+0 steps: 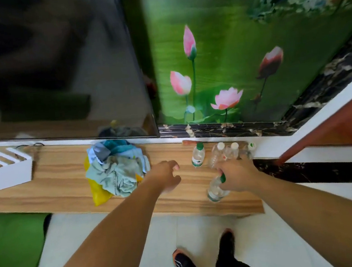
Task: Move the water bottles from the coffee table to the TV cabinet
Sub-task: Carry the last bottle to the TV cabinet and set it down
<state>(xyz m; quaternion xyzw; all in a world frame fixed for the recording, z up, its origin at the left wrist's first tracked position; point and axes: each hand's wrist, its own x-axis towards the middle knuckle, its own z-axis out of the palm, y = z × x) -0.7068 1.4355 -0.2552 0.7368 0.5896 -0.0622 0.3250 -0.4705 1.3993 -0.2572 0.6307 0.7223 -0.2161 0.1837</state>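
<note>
I stand at the wooden TV cabinet (57, 187). My right hand (237, 176) grips a clear water bottle with a green cap (216, 190) by its neck, over the cabinet's front right part. Whether the bottle's base touches the wood I cannot tell. My left hand (167, 176) hovers over the cabinet top with fingers apart and nothing in it. At the back right stand several bottles: one with a green cap and green label (198, 156), two clear white-capped ones (217, 154) (232, 151), and another at the corner (250, 147).
A pile of crumpled cloths on a yellow bag (116, 171) lies left of my left hand. A white stand (9, 171) sits at the far left. The dark TV screen (57, 69) rises behind. My black shoes (204, 259) are on the pale tiled floor.
</note>
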